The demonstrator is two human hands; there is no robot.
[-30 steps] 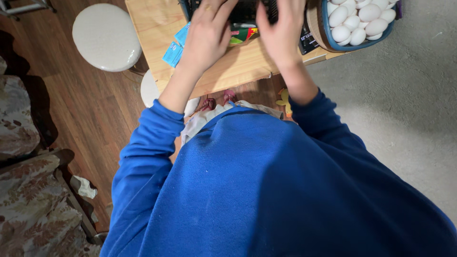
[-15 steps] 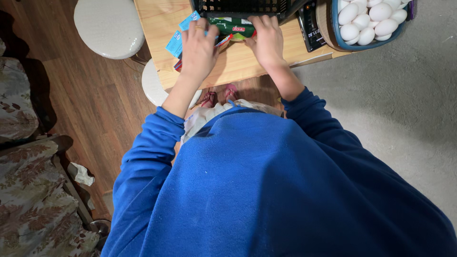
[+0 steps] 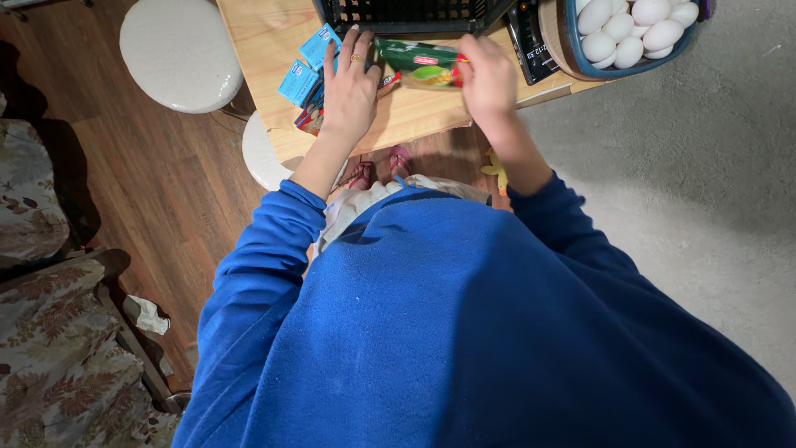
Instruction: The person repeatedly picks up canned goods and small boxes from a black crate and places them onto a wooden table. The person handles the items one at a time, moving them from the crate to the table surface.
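Green packet [image 3: 424, 65] is sitting pinched in my right hand [image 3: 489, 79], raised just above the wooden surface [image 3: 414, 120] near its front edge. I am seeing my left hand [image 3: 348, 87] lying flat and spread, palm down, fingers released, resting on small blue packets [image 3: 308, 66] at the surface's left side. A black crate [image 3: 406, 15] is standing just beyond both hands. To the right of it a dark scale [image 3: 526, 37] is lying beside a blue bowl [image 3: 618, 70] that is holding white eggs [image 3: 630, 29]. Two round white stools [image 3: 178, 54] are standing on the wood floor to the left. My blue sleeves are filling the lower view.
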